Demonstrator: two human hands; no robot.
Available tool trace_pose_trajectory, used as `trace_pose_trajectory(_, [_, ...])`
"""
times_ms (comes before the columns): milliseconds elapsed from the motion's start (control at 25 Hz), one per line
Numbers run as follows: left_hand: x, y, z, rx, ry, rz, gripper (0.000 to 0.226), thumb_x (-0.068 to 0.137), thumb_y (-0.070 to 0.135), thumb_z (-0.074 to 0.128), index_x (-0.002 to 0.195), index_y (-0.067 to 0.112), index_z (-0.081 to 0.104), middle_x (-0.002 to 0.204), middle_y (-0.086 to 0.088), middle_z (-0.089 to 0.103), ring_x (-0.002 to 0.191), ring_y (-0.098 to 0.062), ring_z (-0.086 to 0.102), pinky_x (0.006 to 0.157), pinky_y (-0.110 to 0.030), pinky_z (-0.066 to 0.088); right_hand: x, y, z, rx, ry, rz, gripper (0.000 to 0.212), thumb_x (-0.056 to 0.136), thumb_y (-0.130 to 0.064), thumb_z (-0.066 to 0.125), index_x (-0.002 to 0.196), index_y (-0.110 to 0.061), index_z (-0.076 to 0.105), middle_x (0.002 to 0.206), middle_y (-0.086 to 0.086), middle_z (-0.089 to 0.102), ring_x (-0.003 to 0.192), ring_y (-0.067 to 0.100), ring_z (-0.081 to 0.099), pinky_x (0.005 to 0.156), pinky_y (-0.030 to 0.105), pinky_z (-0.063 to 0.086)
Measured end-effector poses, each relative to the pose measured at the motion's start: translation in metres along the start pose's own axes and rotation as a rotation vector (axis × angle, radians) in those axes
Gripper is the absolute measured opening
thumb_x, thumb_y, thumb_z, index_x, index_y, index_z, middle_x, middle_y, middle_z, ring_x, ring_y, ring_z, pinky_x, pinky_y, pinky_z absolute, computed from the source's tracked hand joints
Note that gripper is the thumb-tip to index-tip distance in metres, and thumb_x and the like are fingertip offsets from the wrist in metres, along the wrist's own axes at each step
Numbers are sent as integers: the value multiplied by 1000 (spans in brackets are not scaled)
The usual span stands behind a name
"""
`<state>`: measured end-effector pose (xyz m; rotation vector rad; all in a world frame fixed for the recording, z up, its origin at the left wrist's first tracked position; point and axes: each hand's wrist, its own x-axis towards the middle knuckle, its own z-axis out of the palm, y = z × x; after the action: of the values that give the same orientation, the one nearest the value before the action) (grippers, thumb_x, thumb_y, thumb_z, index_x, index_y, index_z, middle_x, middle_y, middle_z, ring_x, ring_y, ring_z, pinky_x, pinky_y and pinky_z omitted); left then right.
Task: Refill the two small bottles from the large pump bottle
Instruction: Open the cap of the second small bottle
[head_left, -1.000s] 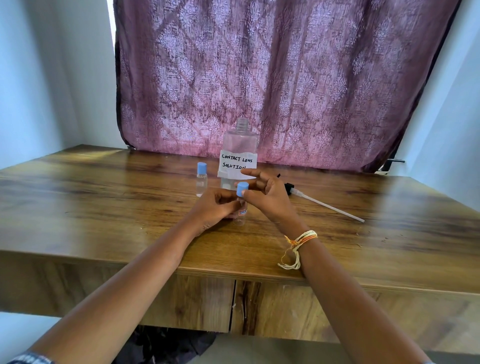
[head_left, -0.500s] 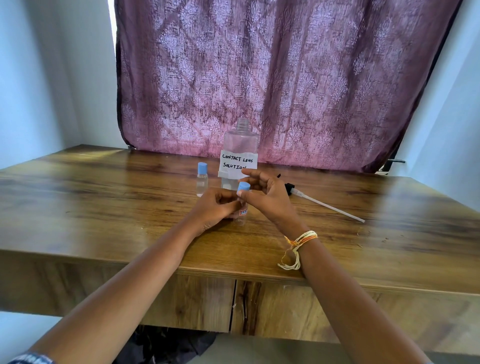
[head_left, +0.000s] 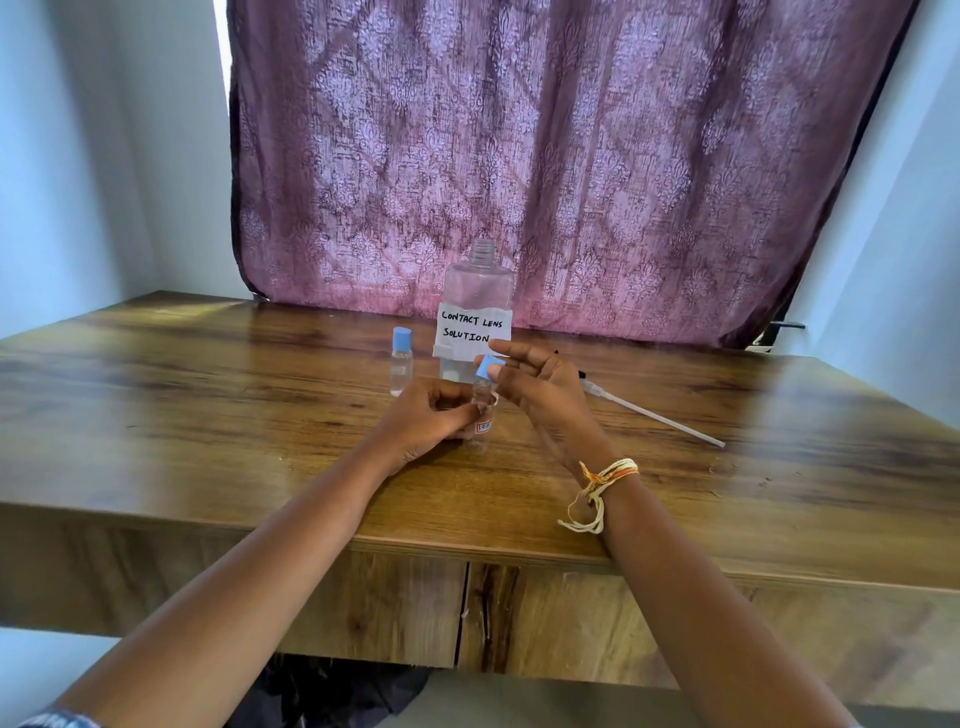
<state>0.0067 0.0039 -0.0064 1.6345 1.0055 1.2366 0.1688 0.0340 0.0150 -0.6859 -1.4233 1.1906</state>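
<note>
Left hand (head_left: 426, 421) grip clamps the small clear plastic bottle (head_left: 482, 415) at mid-body; right hand (head_left: 535, 384) grip pinches its blue screw cap (head_left: 487, 367). Light, tippy, probably slippery.

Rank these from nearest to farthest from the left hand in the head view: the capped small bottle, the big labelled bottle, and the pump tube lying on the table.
From the left hand:
1. Capped small bottle, just beyond it, slightly left.
2. Big labelled bottle, behind, toward the curtain.
3. Pump tube, lying far right, past the right hand.
</note>
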Motion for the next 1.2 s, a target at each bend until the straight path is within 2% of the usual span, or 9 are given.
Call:
trace_pose_trajectory(160, [1,-1,2,-7,31,-14,12,86,8,68,92,16,74,100,-24,72,85,-22,70,66,-19,57,2,0,-4,276,3,187,21,90,4,58,107,-4,66,94,8,75,83,17,72,80,25,58])
trace_pose_trajectory(280, [3,-4,0,-18,37,-29,13,85,9,69,88,20,74,90,-9,75,80,-14,72,67,-20,59,3,0,-6,334,20,261,19,91,6,53,104,0,65,89,9,75,82,18,73,84,30,56])
trace_pose_trajectory(360, [5,-6,-2,-23,46,-39,11,84,10,70,89,18,74,84,-3,76,77,-12,73,65,-20,58,4,1,-8,305,45,301,17,91,5,54,102,0,66,84,10,75,80,19,72,80,28,58])
trace_pose_trajectory(560, [9,-11,-4,60,93,-45,21,83,11,72,103,5,72,99,-14,74,90,-21,73,78,-32,60,3,-2,-13,1,214,341,13,84,0,66,92,-9,69,73,6,66,66,13,60,66,28,52])
trace_pose_trajectory(680, [10,-12,-4,50,131,-45,25,80,14,77,102,5,69,97,-15,74,92,-28,71,79,-41,61,6,4,-18,-166,301,328,26,75,-1,77,95,-8,62,74,9,66,62,14,62,60,33,50])
trace_pose_trajectory(800, [12,-12,-6,95,169,-37,30,80,13,76,104,2,63,91,-14,74,90,-30,71,79,-46,59,6,8,-19,-307,292,271,24,72,3,78,81,-12,61,81,14,68,70,21,65,71,39,56])
trace_pose_trajectory(880, [12,-12,-7,109,183,-28,27,81,11,75,102,2,62,91,-16,74,90,-33,72,80,-47,59,6,11,-21,-409,266,220,21,72,3,78,79,-13,66,78,8,68,68,17,63,73,35,57])
trace_pose_trajectory(1040, [10,-11,-8,113,190,-19,21,80,9,75,97,7,63,91,-15,75,89,-31,73,79,-46,59,7,16,-25,-631,246,120,18,79,-5,72,96,-10,72,76,-1,65,68,10,58,62,18,48])
trace_pose_trajectory(1200, [10,-9,-7,105,212,-3,16,83,3,71,95,10,64,90,-14,74,82,-22,73,65,-32,61,8,22,-32,-889,215,118,39,78,-6,69,116,-9,65,107,6,65,100,18,61,82,25,48])
